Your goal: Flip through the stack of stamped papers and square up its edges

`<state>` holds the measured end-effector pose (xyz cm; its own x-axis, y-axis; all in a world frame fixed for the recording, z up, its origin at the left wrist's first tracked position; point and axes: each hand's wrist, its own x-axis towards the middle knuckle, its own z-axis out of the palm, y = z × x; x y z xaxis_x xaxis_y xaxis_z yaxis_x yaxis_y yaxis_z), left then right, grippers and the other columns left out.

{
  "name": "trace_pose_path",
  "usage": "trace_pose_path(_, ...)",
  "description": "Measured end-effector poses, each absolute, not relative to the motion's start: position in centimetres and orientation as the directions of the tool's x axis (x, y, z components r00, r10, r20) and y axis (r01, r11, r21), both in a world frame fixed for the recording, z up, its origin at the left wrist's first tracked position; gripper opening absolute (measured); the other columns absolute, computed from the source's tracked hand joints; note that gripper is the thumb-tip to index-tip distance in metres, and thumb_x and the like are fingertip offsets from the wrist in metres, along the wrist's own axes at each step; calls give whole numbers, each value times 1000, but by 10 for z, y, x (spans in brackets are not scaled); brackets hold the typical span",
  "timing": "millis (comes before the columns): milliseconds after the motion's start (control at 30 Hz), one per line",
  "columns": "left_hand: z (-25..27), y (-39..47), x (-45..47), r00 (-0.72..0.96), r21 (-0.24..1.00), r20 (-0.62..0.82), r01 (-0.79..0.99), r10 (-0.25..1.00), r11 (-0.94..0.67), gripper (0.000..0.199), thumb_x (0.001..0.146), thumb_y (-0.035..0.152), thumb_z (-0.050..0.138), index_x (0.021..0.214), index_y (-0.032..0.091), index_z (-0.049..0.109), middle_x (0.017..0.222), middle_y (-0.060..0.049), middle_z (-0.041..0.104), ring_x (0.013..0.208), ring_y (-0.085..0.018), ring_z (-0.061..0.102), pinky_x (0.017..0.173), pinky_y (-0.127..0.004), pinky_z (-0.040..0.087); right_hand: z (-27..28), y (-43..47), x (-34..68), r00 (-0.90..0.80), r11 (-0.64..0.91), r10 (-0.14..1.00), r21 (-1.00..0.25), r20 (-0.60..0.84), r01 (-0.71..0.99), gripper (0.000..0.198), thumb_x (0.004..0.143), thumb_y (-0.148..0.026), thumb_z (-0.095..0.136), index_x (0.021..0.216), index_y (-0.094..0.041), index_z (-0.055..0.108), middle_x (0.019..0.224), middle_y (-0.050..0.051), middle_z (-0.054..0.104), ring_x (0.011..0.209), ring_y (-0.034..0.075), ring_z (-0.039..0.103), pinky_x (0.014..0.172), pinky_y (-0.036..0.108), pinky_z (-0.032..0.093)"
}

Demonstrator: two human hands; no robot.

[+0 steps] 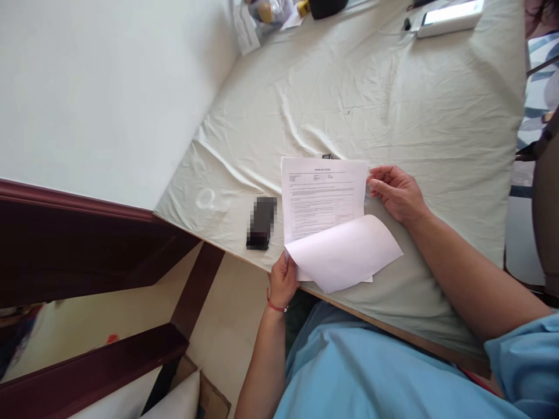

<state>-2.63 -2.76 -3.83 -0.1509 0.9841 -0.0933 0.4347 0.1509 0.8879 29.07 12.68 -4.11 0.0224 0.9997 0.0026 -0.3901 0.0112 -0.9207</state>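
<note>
A printed sheet (323, 195) with typed lines and a title at its top lies on the table. Over its lower part curls a blank white page (345, 250), bent forward past the table's edge. My left hand (283, 279), a red cord on its wrist, grips the lower left corner of the papers. At the sheet's right edge is my right hand (395, 192), its fingers loosely curved and the thumb a little apart. The fingertips reach the paper's edge, but I see no paper between them. A dark phone-like object (261, 224), partly pixelated, lies left of the papers.
A clear round plastic lid or cup (205, 198) stands near the wall. A small black item (327, 156) shows behind the sheet's top. A white device (452, 18) and a plastic bag (271, 11) are at the back. A chair (545, 209) is at the right.
</note>
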Motion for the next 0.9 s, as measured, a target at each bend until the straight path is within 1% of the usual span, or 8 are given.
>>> trace_pose_path(100,-39,-28,-27,-136,890,-71,438,988,124,45,98,57,56,114,17,72,105,-9,77,99,-23,70,91,-34,55,-39,127,291,21,-10,1000,-913,-20,-408,33,75,-31,89,104,-27,73,92,0,72,70,13,59,60,26,53)
trace_pose_path(167,-39,-28,-27,-143,890,-79,436,987,135,45,98,57,57,113,18,72,104,-9,77,98,-23,70,88,-34,56,-39,127,291,17,-25,999,-911,-35,-412,35,74,-30,89,105,-27,73,92,0,73,67,12,57,56,25,50)
trace_pose_path(267,-38,-29,-27,-158,883,-107,439,982,167,44,96,59,57,108,19,72,97,-7,77,91,-23,70,80,-33,57,-42,128,290,14,-13,1000,-917,-20,-398,30,75,-30,89,101,-26,74,87,0,71,64,11,55,53,25,47)
trace_pose_path(333,-38,-29,-28,-155,881,-107,444,982,166,43,97,58,57,106,18,72,94,-7,77,89,-22,69,79,-32,56,-45,129,291,11,10,1000,-924,7,-382,23,76,-30,88,95,-26,75,82,-1,70,61,11,53,52,25,45)
trace_pose_path(467,-39,-29,-29,-134,881,-73,455,988,127,44,99,56,55,109,17,72,100,-7,77,91,-22,69,83,-31,54,-49,130,291,6,30,1000,-934,29,-356,20,77,-30,88,91,-25,75,79,-1,70,59,10,51,51,26,44)
trace_pose_path(700,-43,-29,-31,-107,899,-61,425,992,102,40,102,51,53,115,18,72,105,-7,77,95,-21,68,85,-30,53,-47,129,291,-25,12,999,-947,21,-322,26,79,-35,86,99,-23,75,84,1,73,57,10,51,52,26,44)
trace_pose_path(900,-44,-29,-30,-104,904,-60,417,993,98,42,102,51,54,120,17,71,112,-8,77,101,-23,69,92,-32,53,-46,130,291,-41,-4,999,-948,10,-317,29,76,-36,88,98,-23,75,87,1,75,58,10,52,51,26,44)
